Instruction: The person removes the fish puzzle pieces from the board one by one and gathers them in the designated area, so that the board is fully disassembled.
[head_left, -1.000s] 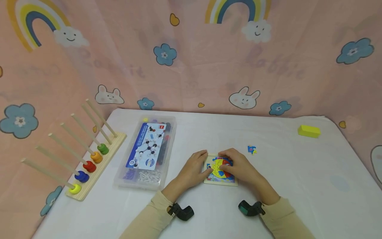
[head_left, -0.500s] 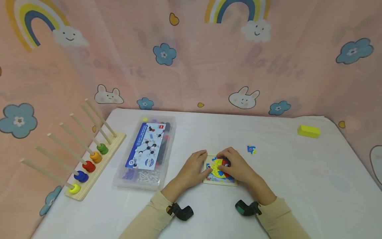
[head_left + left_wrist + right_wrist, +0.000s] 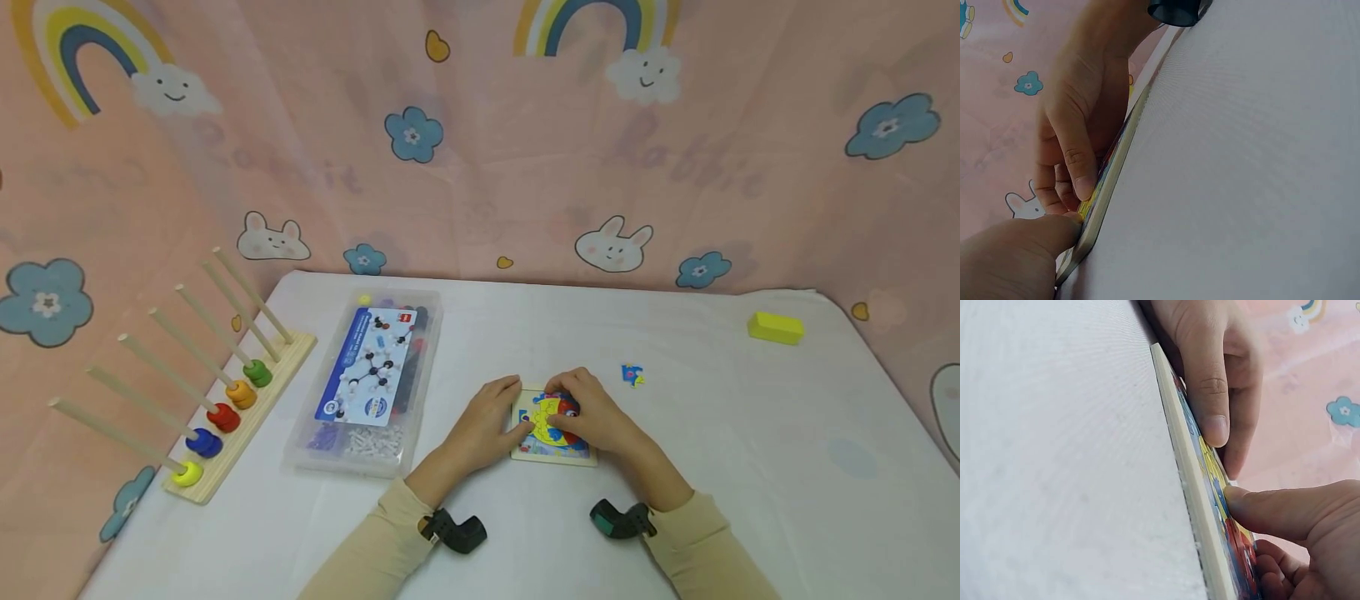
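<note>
A small wooden jigsaw puzzle [image 3: 551, 452] with a yellow and red fish lies flat on the table, between both hands. My left hand [image 3: 483, 425] holds its left side, thumb on the face and fingers along the edge. From the right, my right hand [image 3: 602, 421] grips the board with the thumb on the fish and bent fingers at the far right edge. In the right wrist view both thumbs touch the puzzle face [image 3: 1209, 464]. The right hand covers part of the red area. A loose blue and yellow puzzle piece [image 3: 632, 375] lies beyond the right hand.
A clear plastic case [image 3: 367, 383] of molecule-model parts lies left of the hands. Farther left stands a wooden peg rack [image 3: 247, 417] with coloured rings. A yellow block [image 3: 776, 328] sits at the back right. Behind the white-covered table [image 3: 750, 467] hangs a pink patterned cloth [image 3: 480, 167].
My right hand has shifted slightly left and away over the puzzle, most of it in the first half second. The left hand, the puzzle and the loose piece stay put.
</note>
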Action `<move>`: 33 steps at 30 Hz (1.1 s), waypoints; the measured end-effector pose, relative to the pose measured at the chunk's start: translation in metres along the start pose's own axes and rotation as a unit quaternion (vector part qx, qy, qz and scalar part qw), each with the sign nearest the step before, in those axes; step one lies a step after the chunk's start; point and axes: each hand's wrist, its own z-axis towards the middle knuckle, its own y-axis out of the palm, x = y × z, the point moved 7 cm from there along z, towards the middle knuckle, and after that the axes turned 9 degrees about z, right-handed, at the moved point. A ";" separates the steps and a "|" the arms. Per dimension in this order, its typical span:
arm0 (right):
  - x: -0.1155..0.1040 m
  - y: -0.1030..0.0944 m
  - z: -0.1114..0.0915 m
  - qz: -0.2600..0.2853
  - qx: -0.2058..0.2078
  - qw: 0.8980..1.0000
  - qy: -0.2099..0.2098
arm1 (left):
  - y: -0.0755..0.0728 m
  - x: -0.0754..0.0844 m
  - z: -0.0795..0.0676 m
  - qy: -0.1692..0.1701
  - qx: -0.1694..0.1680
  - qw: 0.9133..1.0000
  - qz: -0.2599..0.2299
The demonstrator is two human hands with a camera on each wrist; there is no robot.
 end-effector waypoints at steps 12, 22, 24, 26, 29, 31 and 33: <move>0.004 0.000 -0.001 0.039 0.029 0.999 -0.012 | -0.001 -0.001 0.000 -0.003 0.002 1.000 -0.003; 0.006 -0.005 -0.004 0.039 0.041 0.998 -0.016 | -0.002 0.002 0.000 -0.006 -0.005 1.000 -0.003; 0.006 -0.006 -0.005 0.039 0.041 0.998 -0.015 | -0.002 0.002 0.000 -0.006 -0.005 1.000 -0.003; 0.007 -0.006 -0.005 0.039 0.041 0.998 -0.013 | -0.001 0.001 0.000 -0.006 -0.005 1.000 -0.003; 0.008 -0.006 -0.005 0.040 0.043 0.998 -0.011 | -0.001 0.001 0.000 -0.004 -0.003 1.000 -0.002; 0.009 -0.006 -0.004 0.041 0.044 0.998 -0.009 | -0.001 0.001 0.000 -0.004 -0.001 1.000 -0.002; 0.010 -0.006 -0.004 0.042 0.046 0.998 -0.007 | -0.001 0.001 0.000 -0.003 0.000 1.000 -0.002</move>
